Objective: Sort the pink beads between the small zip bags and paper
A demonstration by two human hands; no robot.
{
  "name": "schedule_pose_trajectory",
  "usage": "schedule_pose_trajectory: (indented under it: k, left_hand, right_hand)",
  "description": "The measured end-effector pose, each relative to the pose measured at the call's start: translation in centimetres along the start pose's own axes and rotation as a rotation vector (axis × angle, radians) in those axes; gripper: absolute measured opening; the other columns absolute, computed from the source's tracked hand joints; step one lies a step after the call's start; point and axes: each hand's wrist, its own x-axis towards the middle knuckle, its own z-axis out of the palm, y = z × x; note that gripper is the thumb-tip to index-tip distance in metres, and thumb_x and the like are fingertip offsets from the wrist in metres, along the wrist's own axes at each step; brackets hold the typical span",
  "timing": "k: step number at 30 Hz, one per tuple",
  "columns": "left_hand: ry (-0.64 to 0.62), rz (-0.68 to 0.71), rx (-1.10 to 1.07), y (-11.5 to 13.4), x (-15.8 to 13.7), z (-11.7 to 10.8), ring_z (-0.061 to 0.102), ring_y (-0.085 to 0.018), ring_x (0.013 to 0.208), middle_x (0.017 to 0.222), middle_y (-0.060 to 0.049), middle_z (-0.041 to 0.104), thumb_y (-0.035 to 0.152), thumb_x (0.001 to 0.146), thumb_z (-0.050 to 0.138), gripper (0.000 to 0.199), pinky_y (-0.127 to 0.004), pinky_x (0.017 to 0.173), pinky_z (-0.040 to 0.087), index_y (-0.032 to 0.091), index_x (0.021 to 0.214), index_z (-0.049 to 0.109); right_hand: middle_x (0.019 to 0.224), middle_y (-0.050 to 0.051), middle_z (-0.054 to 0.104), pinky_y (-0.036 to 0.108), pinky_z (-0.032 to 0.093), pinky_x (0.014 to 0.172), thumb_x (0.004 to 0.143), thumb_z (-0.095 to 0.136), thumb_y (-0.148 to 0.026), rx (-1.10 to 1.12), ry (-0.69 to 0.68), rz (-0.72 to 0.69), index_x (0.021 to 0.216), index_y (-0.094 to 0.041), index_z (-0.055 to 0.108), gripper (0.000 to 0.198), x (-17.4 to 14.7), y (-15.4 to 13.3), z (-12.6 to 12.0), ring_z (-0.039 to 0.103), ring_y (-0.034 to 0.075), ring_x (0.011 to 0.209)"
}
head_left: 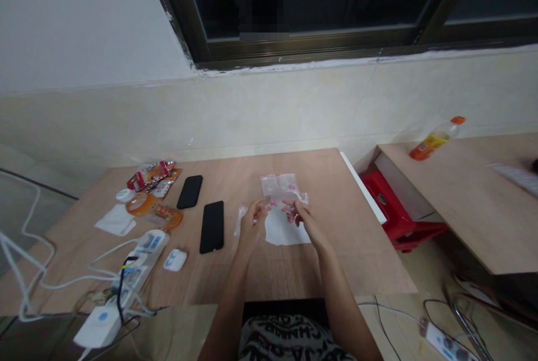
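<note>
Thin clear plastic bags (277, 181) flat on desk (357, 249), pink bits (292, 187) showing through; overlapped, count unclear. White sheet (286, 232) nearer, under both hands. Left hand (253, 217) grip narrow, right hand (303, 216) grip looser; blurred, can't tell if holding. Two black phones (212, 227), two plastic bottles (162, 214).

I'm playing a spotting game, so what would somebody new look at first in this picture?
Probably the left hand and right hand, near the middle, over the white sheet on the wooden table. The bright red stool would likely catch the eye next, low in the gap between the tables. Then perhaps the orange-capped bottle, on the second table at the right.
</note>
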Motion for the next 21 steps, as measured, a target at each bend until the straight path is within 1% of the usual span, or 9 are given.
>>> schedule_pose_trajectory:
  k: [4,6,8,10,14,16,19,21]
  left_hand:
    - [-0.033,0.026,-0.03,0.6,0.0,0.0,0.069,-0.021,0.089,0.096,-0.009,0.074,0.046,0.084,0.056,0.038,-0.032,0.077,0.052,0.018,0.11,0.063]
    - [-0.006,0.015,-0.009,0.7,0.0,0.0,0.069,-0.02,0.086,0.094,-0.008,0.074,0.044,0.082,0.058,0.036,-0.03,0.073,0.052,0.019,0.108,0.064]
    - [0.031,0.002,0.024,0.6,0.1,0.0,0.068,-0.019,0.079,0.088,-0.007,0.073,0.043,0.081,0.06,0.036,-0.028,0.067,0.051,0.018,0.106,0.065]
    - [0.044,-0.01,0.039,0.5,0.3,0.0,0.067,-0.018,0.074,0.084,-0.006,0.072,0.043,0.08,0.06,0.035,-0.027,0.063,0.05,0.018,0.103,0.066]
    - [-0.019,0.008,0.022,0.2,0.5,0.1,0.067,-0.019,0.078,0.086,-0.007,0.074,0.04,0.078,0.06,0.028,-0.029,0.069,0.05,0.017,0.091,0.069]
    - [-0.039,0.019,0.008,0.2,0.6,0.1,0.068,-0.02,0.079,0.085,-0.006,0.074,0.039,0.077,0.061,0.024,-0.03,0.073,0.051,0.018,0.086,0.069]
    - [-0.049,0.015,-0.01,0.3,0.7,0.1,0.068,-0.02,0.079,0.082,-0.006,0.074,0.04,0.076,0.062,0.024,-0.031,0.074,0.051,0.018,0.082,0.068]
    - [-0.061,0.009,-0.016,0.5,0.7,0.1,0.068,-0.02,0.079,0.081,-0.006,0.074,0.042,0.076,0.062,0.025,-0.032,0.074,0.051,0.018,0.081,0.067]
  right_hand:
    - [0.074,0.004,0.067,0.022,0.026,0.042,0.079,0.053,-0.068,0.09,-0.007,0.065,0.094,-0.018,0.073,0.055,0.3,0.8,0.2,0.045,0.009,0.048]
    - [0.07,0.002,0.065,0.022,0.022,0.041,0.079,0.055,-0.067,0.144,-0.009,0.088,0.092,-0.018,0.072,0.054,0.4,1.0,0.2,0.041,0.008,0.045]
    - [0.068,0.001,0.064,0.022,0.018,0.041,0.078,0.056,-0.066,0.199,-0.006,0.105,0.092,-0.018,0.071,0.052,0.3,1.0,0.3,0.037,0.007,0.043]
    - [0.066,0.0,0.063,0.022,0.015,0.041,0.079,0.056,-0.065,0.239,-0.005,0.109,0.093,-0.018,0.071,0.052,0.2,0.8,0.4,0.033,0.006,0.041]
    - [0.066,-0.001,0.061,0.023,0.014,0.043,0.08,0.055,-0.064,0.239,-0.016,0.108,0.096,-0.017,0.07,0.052,0.2,0.8,0.4,0.03,0.005,0.041]
    - [0.059,-0.002,0.057,0.023,0.014,0.043,0.081,0.053,-0.065,0.195,-0.011,0.112,0.088,-0.017,0.069,0.052,0.3,1.1,0.2,0.028,0.006,0.041]
    - [0.047,-0.004,0.045,0.023,0.017,0.044,0.083,0.049,-0.067,0.096,0.001,0.085,0.067,-0.017,0.065,0.055,0.6,1.8,-0.1,0.029,0.007,0.042]
    - [0.044,-0.005,0.039,0.024,0.02,0.045,0.083,0.049,-0.069,0.05,0.022,0.062,0.061,-0.017,0.063,0.058,0.7,2.2,-0.2,0.03,0.008,0.042]
